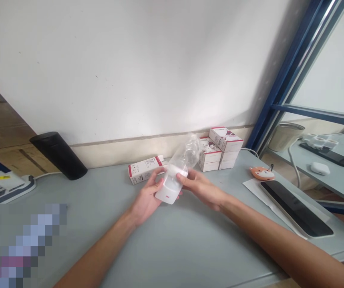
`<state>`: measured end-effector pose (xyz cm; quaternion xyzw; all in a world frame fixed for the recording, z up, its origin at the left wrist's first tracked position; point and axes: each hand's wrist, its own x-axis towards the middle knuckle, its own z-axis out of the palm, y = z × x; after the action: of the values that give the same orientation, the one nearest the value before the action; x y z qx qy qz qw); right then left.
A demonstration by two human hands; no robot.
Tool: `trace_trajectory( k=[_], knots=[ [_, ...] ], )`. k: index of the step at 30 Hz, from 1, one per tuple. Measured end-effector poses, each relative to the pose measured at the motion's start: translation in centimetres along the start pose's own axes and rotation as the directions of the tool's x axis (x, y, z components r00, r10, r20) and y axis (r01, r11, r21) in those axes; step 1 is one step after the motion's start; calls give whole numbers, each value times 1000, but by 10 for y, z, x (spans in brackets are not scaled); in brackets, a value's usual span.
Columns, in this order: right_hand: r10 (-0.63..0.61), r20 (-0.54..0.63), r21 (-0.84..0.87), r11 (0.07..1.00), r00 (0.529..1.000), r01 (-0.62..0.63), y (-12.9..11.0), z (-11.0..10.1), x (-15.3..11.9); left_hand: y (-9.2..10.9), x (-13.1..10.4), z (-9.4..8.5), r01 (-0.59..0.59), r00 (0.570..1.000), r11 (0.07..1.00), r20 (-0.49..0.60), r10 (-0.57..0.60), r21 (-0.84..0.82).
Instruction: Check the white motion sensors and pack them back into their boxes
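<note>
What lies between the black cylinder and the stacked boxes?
In the head view: a single box, then the held white item with clear plastic.

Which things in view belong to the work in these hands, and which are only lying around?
Seemingly in the work: white item, in the left hand and right hand; clear plastic bag at its far end; perhaps the single box and stacked boxes behind.

Seemingly just lying about: tall black object; power strip; orange case; paper; black slab.

Left hand (147, 196) and right hand (200, 186) close together, thumbs (184, 180) uppermost, bare forearms (105, 244) aslant
</note>
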<state>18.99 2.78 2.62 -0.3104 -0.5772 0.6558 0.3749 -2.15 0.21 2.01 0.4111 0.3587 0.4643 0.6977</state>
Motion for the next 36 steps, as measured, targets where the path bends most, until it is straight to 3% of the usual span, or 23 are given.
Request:
trace_trajectory(
  k=[3, 8, 11, 16, 20, 22, 24, 29, 36],
  knots=[
    [-95, -76, -13, 995, 993, 94, 5, 1, 4, -6, 3, -1, -53, 997, 998, -47, 55, 42],
    [-224, -186, -301, 940, 957, 161, 9, 1, 8, -14, 9, -4, -93, 989, 969, -89, 116, 230],
    [-298, -197, -457, 871, 934, 182, 9, 1, 7, -9, 8, -3, -148, 983, 963, -75, 169, 226],
    [-278, -101, -525, 830, 955, 186, 10, -5, 5, 3, 4, -3, -253, 967, 942, 85, 240, 219],
    [-241, 23, -600, 773, 970, 206, 14, -17, 8, -4, 8, -10, -216, 973, 836, 40, 227, 504],
    [-243, 82, -617, 749, 967, 241, 15, -21, 9, -7, 9, -14, -206, 976, 768, 67, 210, 606],
    [-223, 89, -585, 777, 971, 232, 16, -23, 10, -8, 9, -14, -219, 974, 749, 96, 204, 626],
    [-210, 78, -512, 831, 975, 220, 19, -19, 12, -9, 7, -9, -261, 964, 849, 79, 253, 460],
    [-182, 157, -599, 764, 971, 240, 29, -25, 16, -14, 9, -16, -199, 975, 685, 74, 208, 701]
  ],
)
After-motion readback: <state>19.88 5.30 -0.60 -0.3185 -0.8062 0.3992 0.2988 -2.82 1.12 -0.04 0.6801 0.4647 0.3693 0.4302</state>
